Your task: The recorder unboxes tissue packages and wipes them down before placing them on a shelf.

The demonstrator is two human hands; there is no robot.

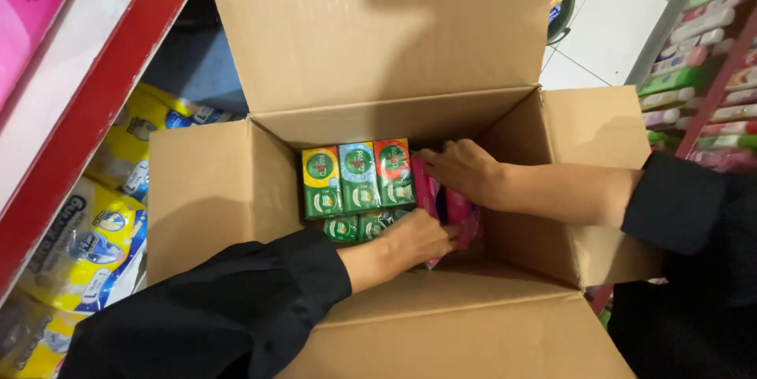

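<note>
Pink packs (465,209) deep in the carton (213,190), right of frame centre, wedged between both hands. Just left of them, touching, a row of three small green boxes (359,176) standing side by side: one with a yellow top, one pale blue, one red. Below that row, tops of more green boxes (355,227), partly hidden under the left hand. Carton walls close on every side; far flap (386,40) raised upright at the top of the frame, side flaps folded outward, near flap (473,332) spread flat along the bottom edge.

Left hand (418,237) reaching in from lower left, black sleeve (229,308) draped over the carton rim, fingers curled and tucked against the lower edge of the pink packs; whether clamped on a pack or only pressing it, cannot tell. Right hand (461,170) coming in from the right over the side wall, forearm bare, sleeve pushed back, palm down, fingers together and laid flat over the upper end of the pink packs; grip beneath hidden.

Outside the carton, yellow bags (102,229) stacked at the left under a red shelf edge (95,103), a pink bundle (27,8) in the upper left corner. Rows of bottles (694,56) on racks at the upper right, white floor tiles (615,24) between, a round bin (561,12) of packets behind the far flap.
</note>
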